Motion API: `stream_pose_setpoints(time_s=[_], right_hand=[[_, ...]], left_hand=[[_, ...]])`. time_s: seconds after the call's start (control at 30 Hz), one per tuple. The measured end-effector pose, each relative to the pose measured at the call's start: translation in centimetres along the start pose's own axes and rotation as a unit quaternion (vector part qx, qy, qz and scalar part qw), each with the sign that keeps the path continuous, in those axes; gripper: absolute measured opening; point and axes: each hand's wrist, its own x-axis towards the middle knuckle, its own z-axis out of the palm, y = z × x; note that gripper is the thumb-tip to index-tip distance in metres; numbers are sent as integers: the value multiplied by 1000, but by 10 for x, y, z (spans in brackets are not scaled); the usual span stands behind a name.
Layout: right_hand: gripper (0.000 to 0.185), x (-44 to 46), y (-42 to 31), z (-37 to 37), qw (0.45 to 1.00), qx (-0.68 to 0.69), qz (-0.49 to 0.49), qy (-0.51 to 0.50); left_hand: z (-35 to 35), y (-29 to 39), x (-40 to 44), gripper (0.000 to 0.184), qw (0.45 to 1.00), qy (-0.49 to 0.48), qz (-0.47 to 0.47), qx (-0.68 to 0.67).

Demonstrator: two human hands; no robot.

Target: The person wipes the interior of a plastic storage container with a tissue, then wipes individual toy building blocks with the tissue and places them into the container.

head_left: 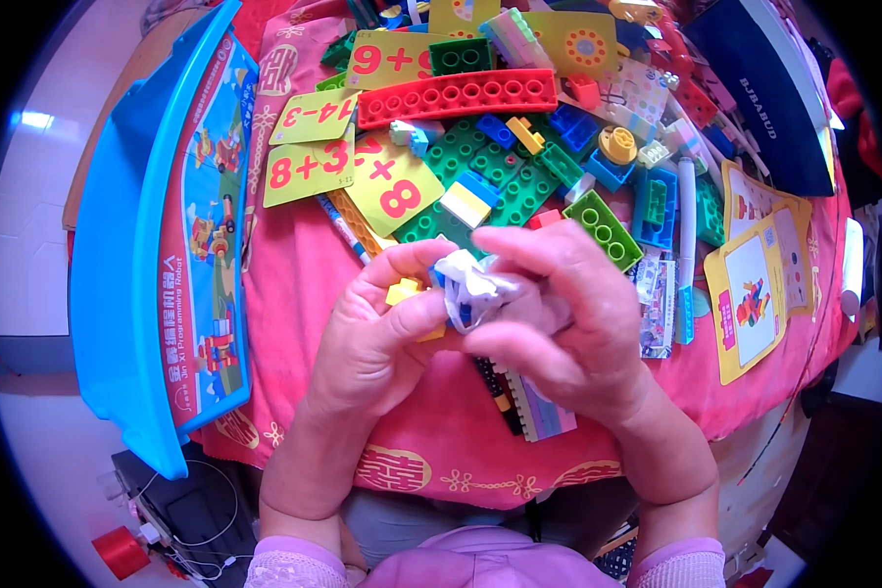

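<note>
Lettering in white on the sky-blue plastic bin (pixel 118 245) reads "Jin Xi Programming Robot" beneath larger Chinese characters, on a red-edged picture label (pixel 211 245) showing block models. The bin stands on its side along the left edge of the table, which is covered by a red cloth (pixel 289 294) with gold patterns. At the far right corner, a dark blue box (pixel 759 93) is printed "BJBABUD". Yellow paper cards lie toward the far left corner: one (pixel 309 169) says "8+3", another (pixel 311 118) says "14-3" upside down, and a third (pixel 394 186) bears a red 8 and a multiplication sign.

Near the middle of the table's front edge, above the cloth, is a small crumpled white piece (pixel 472 279), thin and creased, with blue showing at its left side; its material is unclear. The left hand (pixel 363 343) pinches it between thumb and fingers, a yellow plastic block (pixel 403 291) beside the fingertips. The right hand (pixel 593 328) is blurred, thumb and forefinger spread around the white piece; whether they grip it cannot be told. Beyond lie a long red studded block (pixel 458 97) and a green baseplate (pixel 534 181).
</note>
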Motion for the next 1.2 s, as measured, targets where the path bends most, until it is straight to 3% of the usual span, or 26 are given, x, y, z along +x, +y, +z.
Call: stream_pose_setpoints(time_s=[0.1,0.13,0.23,0.27,0.4,0.5,0.67,0.77,0.87,0.97,1.13,1.2], right_hand=[[24,-3,7,1,998,10,-55,-41],[18,-2,5,-1,997,-28,-67,3],[12,-5,2,-3,981,108,116,108],[10,-4,0,-4,978,132,126,105],[13,-6,8,7,987,83,38,132],[18,-3,5,-1,999,-4,-18,28],[20,-2,4,3,997,-5,-67,-37],[18,-1,0,-3,997,18,-40,-65],[15,-2,8,2,996,88,-30,19],[13,-8,5,6,970,212,99,69],[11,-4,-2,1,955,229,173,77],[10,-4,3,-1,966,190,145,95]], left_hand=[[4,-1,-1,37,1000,-9,13,25],[2,2,-2,37,999,-21,-3,37],[1,5,-2,34,998,-28,-17,48],[2,5,-2,33,998,-27,-22,42],[5,7,-3,32,999,-19,-36,30],[4,4,-3,31,999,-21,-26,25],[-2,4,0,29,999,-10,14,34],[-4,5,0,27,1000,-23,12,5],[-7,6,3,28,997,-52,-10,-54],[-8,7,4,30,992,-71,-40,-93],[-2,7,2,36,990,-76,-48,-105],[4,6,3,44,990,-51,-55,-116]])
